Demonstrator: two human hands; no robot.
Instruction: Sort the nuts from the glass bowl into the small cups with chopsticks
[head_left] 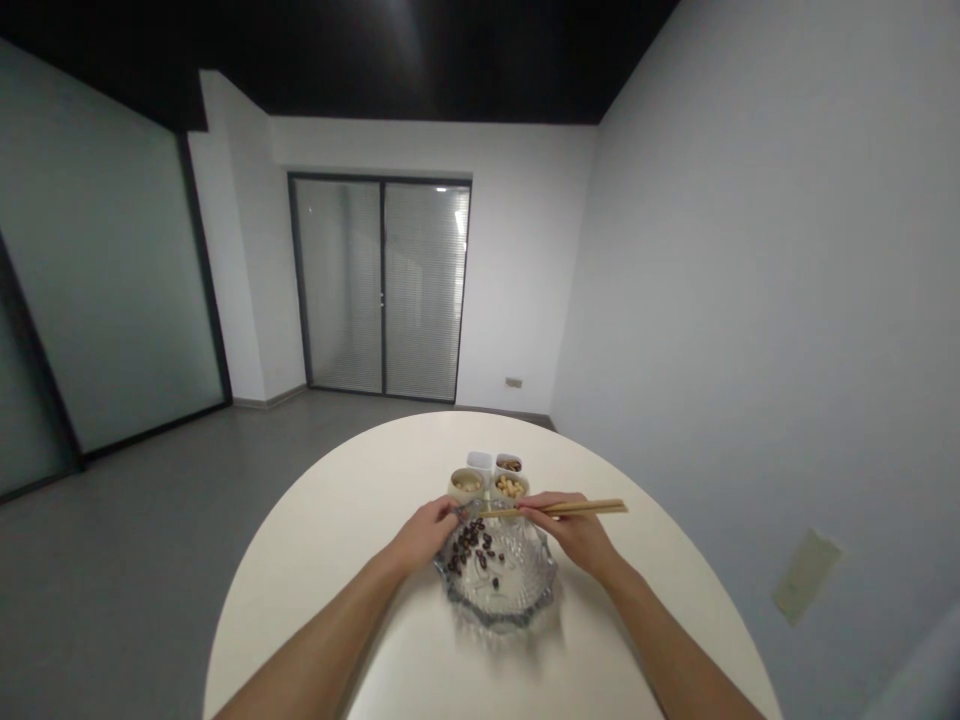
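A glass bowl with a scalloped rim sits on the round white table; dark beans lie in its left half. My left hand grips the bowl's left rim, fingers curled. My right hand holds a pair of wooden chopsticks, nearly level, tips pointing left over the bowl's far edge. Whether the tips hold anything I cannot make out.
Just beyond the bowl stand several small cups: one with pale pieces, one with peanuts, one with dark pieces and a white one. A wall runs close on the right; glass doors stand at the back.
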